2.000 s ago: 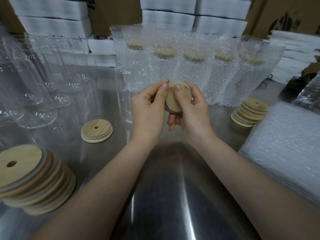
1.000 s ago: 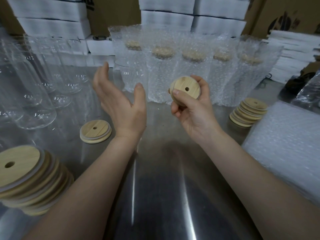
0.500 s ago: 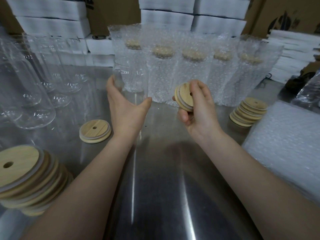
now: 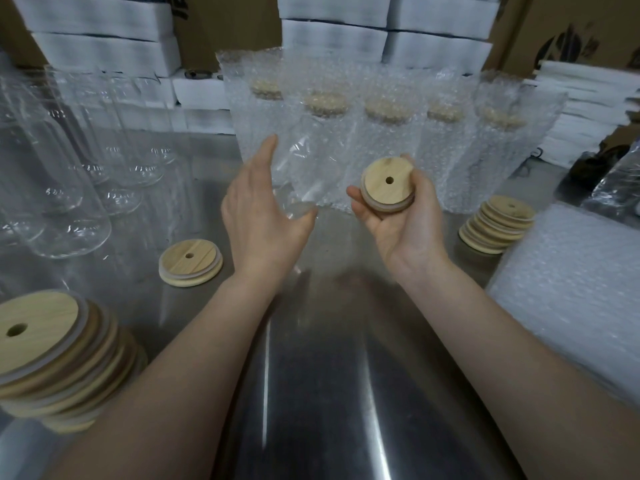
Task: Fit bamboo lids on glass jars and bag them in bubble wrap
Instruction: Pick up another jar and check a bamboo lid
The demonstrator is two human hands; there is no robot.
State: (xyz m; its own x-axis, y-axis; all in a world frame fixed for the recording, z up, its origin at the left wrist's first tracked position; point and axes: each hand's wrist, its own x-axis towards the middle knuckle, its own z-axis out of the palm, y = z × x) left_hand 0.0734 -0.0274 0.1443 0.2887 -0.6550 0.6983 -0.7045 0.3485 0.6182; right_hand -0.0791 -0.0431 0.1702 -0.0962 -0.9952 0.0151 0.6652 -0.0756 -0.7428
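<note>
Though a dark print marks the cardboard box (image 4: 568, 43) at the back right of the head view, none of it can be read, and the raised marks on the bare jars (image 4: 69, 174) at the left are too small to make out.

The left hand (image 4: 263, 216) is raised, back to the camera, fingers up and thumb out to the side, wrapped around a clear glass jar (image 4: 298, 181) whose outline is faint and blurred against the bubble wrap behind it. The right hand (image 4: 401, 220) is palm up, fingers curled round a bamboo lid (image 4: 388, 185) whose hole faces the camera, a pale seal ring under it.

Bagged jars (image 4: 381, 133) stand in a row behind the hands. On the bench (image 4: 329, 375) lie a single lid (image 4: 190, 258), a lid stack (image 4: 52, 344) at the near left, another stack (image 4: 498, 223) at the right, and bubble bags (image 4: 571, 278).
</note>
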